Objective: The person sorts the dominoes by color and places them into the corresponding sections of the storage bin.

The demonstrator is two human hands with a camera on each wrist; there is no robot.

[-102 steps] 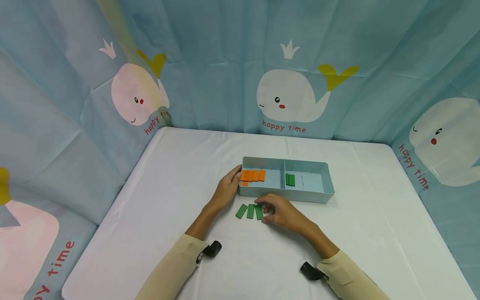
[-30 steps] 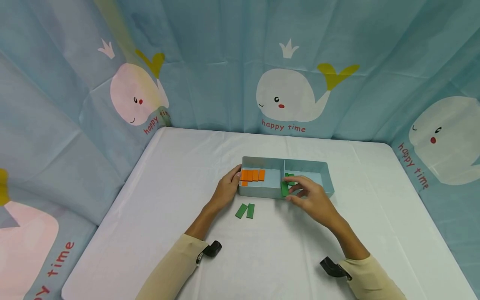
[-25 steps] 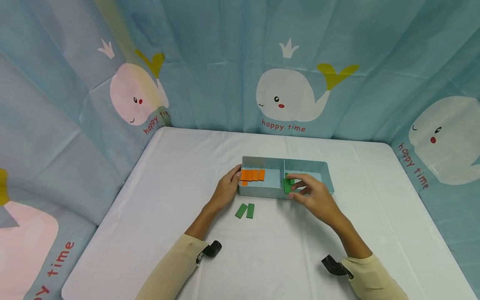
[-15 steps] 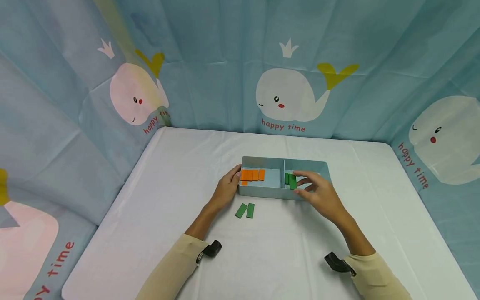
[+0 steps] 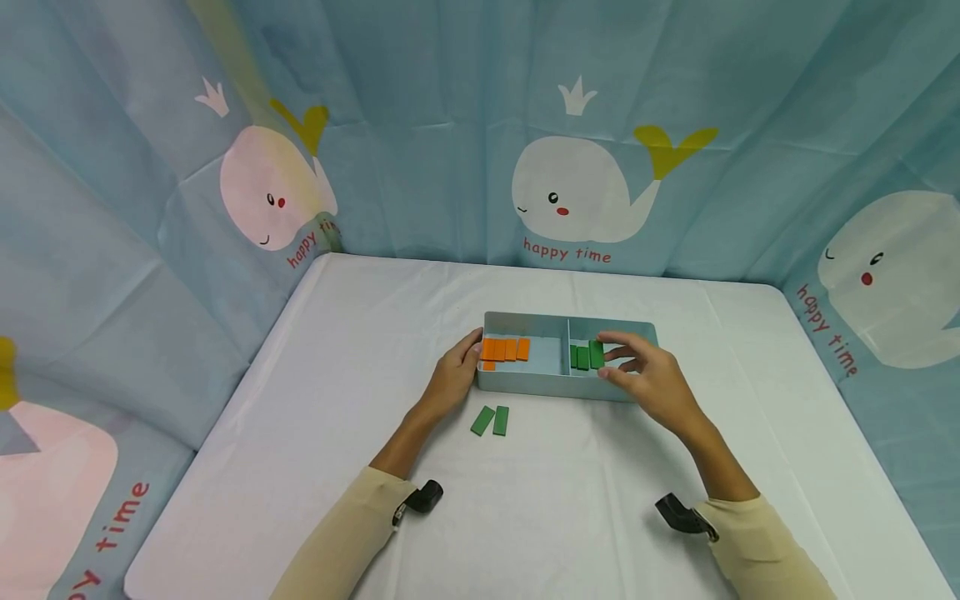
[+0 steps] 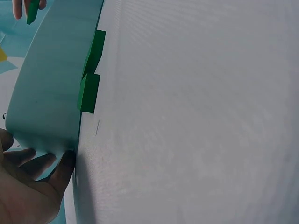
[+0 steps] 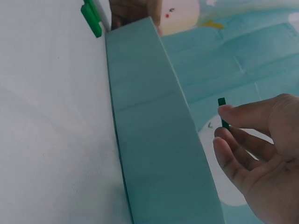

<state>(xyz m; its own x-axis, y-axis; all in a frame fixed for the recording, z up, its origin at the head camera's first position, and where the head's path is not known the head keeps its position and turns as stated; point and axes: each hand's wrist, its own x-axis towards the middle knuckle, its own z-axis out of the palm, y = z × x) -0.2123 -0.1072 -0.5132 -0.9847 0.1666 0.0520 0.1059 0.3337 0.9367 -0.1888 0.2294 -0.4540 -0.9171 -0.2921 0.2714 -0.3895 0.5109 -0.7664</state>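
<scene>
A blue-grey two-compartment box (image 5: 525, 383) stands on the white table. My left hand (image 5: 452, 372) grips its left end, fingertips on the outer end wall in the left wrist view. Thumb and fingers of my right hand (image 5: 651, 379) pinch a green rectangular block (image 5: 596, 354) over the right compartment; the right wrist view shows this block (image 7: 222, 101) above the rim level. Two green blocks (image 5: 582, 358) lie in that compartment beside the divider. Several orange blocks (image 5: 510, 349) lie in the left compartment. Two more green blocks (image 5: 501, 421) lie on the table before the box.
The white tablecloth (image 5: 360, 333) spreads around the box. A blue curtain (image 5: 435, 183) with whale prints hangs behind and at the sides. Black wrist cameras (image 5: 425, 497) sit at both beige sleeves.
My right hand has taken one of three green blocks from the table and carried it into the box's right compartment, then further right past the two there. My left hand stays at the box.
</scene>
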